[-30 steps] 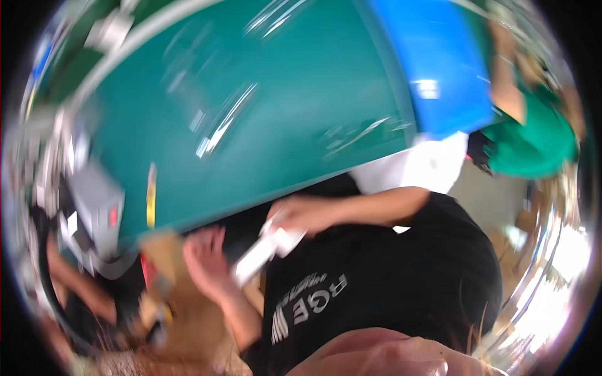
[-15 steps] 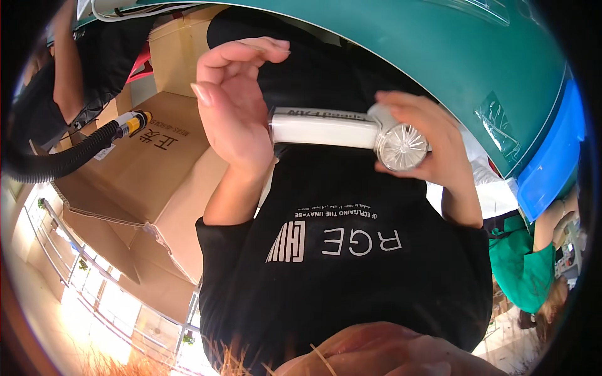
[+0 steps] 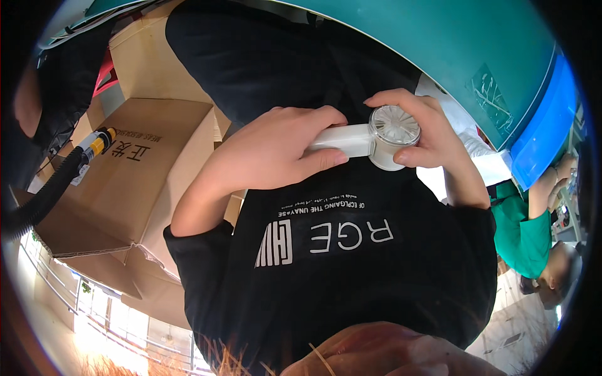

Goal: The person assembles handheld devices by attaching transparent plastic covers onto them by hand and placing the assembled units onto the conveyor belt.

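Observation:
A white handheld fan (image 3: 351, 139) in what looks like a clear plastic case lies across the front of my body. Its round head, with a clear ribbed front, points right and its handle runs left. My left hand (image 3: 276, 147) closes over the handle end, thumb on the near side and fingers on the far side, hiding that end. Around the fan's head curls my right hand (image 3: 433, 128), fingers behind and thumb at the lower edge.
A green table (image 3: 439, 44) curves along the far side, with a blue bin (image 3: 539, 150) at its right. An open cardboard box (image 3: 157, 144) stands at left, near a black corrugated hose (image 3: 56, 188). Another person in a green top (image 3: 523, 235) is at far right.
My left hand, open beside the handle's end before, has closed over the handle. The fan's head has turned slightly upward in my right hand. The view has shifted a little.

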{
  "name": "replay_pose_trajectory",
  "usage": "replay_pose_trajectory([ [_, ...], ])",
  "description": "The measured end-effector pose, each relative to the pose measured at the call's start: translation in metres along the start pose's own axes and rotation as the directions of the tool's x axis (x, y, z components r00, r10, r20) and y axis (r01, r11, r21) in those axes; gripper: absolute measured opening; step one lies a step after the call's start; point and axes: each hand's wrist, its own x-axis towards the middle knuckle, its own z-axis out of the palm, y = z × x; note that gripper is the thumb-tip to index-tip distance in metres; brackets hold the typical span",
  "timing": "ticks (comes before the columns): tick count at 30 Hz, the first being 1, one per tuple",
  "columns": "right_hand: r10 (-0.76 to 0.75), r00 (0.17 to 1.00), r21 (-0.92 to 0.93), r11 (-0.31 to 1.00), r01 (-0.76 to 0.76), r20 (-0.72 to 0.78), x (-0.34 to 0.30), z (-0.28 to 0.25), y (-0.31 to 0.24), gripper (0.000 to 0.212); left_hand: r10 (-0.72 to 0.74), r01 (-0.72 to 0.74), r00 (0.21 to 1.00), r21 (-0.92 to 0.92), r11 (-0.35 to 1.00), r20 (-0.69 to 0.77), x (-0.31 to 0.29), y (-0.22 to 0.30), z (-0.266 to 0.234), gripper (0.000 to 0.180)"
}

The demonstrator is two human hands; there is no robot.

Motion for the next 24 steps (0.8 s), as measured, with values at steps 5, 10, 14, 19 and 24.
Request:
replay_pose_trajectory([
  [5, 0.019, 1.0, 0.052, 0.998, -0.018, -0.016, -0.002, 0.01, 0.005, 0.062, 0.113, -0.111, 0.993, 0.073, 0.991, -0.031, 0.007, -0.003, 0.008, 0.045],
  [10, 0.054, 0.998, 0.09, 0.995, -0.052, -0.03, -0.001, 0.009, 0.01, 0.06, 0.076, -0.073, 0.997, 0.14, 0.987, -0.02, 0.014, -0.005, 0.007, 0.044],
  [14, 0.072, 0.997, 0.084, 0.994, -0.071, -0.004, 0.001, 0.006, 0.008, 0.059, 0.072, -0.069, 0.997, 0.113, 0.991, -0.026, 0.013, -0.007, 0.005, 0.042],
  [19, 0.062, 0.998, 0.027, 0.998, -0.062, -0.028, -0.005, -0.002, -0.001, 0.06, 0.049, -0.051, 0.999, 0.122, 0.991, 0.022, 0.004, -0.006, -0.007, 0.042],
  [24, -0.02, 0.997, -0.113, 0.993, 0.012, -0.069, -0.013, -0.012, -0.018, 0.069, 0.113, -0.098, 0.992, 0.222, 0.97, -0.055, -0.019, -0.015, -0.022, 0.043],
])
